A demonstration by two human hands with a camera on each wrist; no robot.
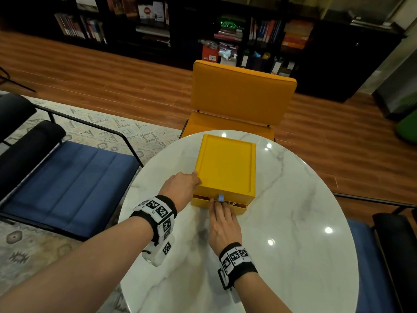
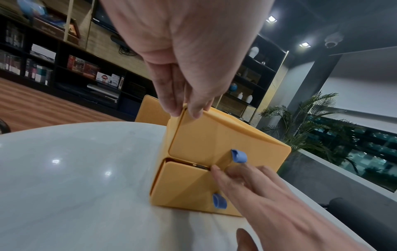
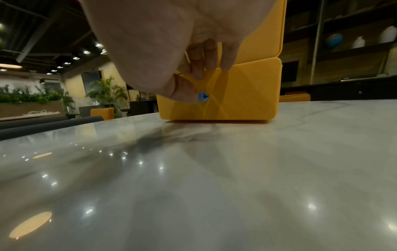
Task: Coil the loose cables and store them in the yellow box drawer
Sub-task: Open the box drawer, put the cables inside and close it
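Note:
A yellow box (image 1: 225, 163) with two stacked drawers stands on the round marble table (image 1: 293, 233). Each drawer front carries a blue loop tab: the upper tab (image 2: 238, 156) and the lower tab (image 2: 219, 201). The lower drawer (image 1: 239, 210) sticks out a little, and a dark sliver of its contents shows in the gap; no cable is plainly visible. My left hand (image 2: 187, 112) pinches the box's near-left top corner. My right hand (image 1: 220, 205) lies with straight fingers against the upper edge of the lower drawer front (image 3: 242, 95), its thumb beside the lower tab (image 3: 203, 96).
A yellow chair (image 1: 241, 96) stands just behind the table. A blue chair (image 1: 74, 184) with a black frame sits to the left and another blue chair (image 1: 370, 267) to the right. Dark bookshelves line the far wall.

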